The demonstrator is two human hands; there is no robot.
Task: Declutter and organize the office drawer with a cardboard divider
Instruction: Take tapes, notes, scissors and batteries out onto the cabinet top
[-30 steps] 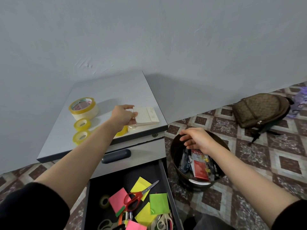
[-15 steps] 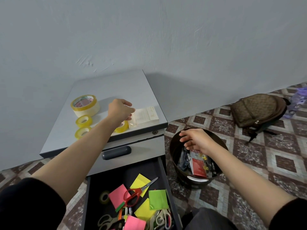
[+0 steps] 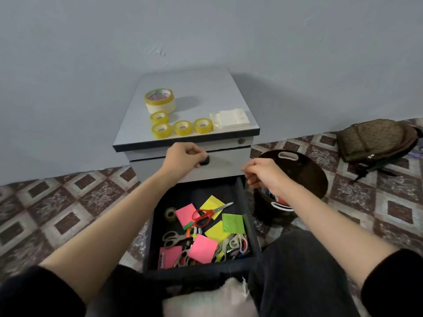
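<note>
1. The tiled floor point(image 3: 68, 209) spreads out under both hands and off to either side of them.
2. A grey cabinet point(image 3: 229, 164) stands straight ahead of the hands, its flat worktop point(image 3: 201, 92) just beyond and above them.
3. The open drawer point(image 3: 194, 193) lies below the hands and between the two forearms, pulled out toward the person and full of loose stationery.
4. A brown backpack point(image 3: 375, 139) lies on the floor well off to the right of the right hand.
5. A dark round basket point(image 3: 304, 175) sits on the floor directly under and beyond the right hand, beside the drawer's right wall.
6. The left hand point(image 3: 183, 156) has its fingers clenched round the dark drawer handle point(image 3: 205, 160) on the closed drawer front above the open one.
7. The right hand point(image 3: 266, 176) hovers over the basket's near rim with its fingers curled; I cannot tell whether they hold anything.
8. On the worktop beyond the left hand stand a large tape roll point(image 3: 160, 102), a white pad point(image 3: 230, 118) toward the right edge, and four small tape rolls point(image 3: 182, 127) between them.
9. Inside the drawer, below the hands, pink, yellow and green sticky notes point(image 3: 203, 248) lie scattered, with red-handled scissors point(image 3: 203, 216) on top of them and grey scissors point(image 3: 171, 237) nearer the person.
</note>
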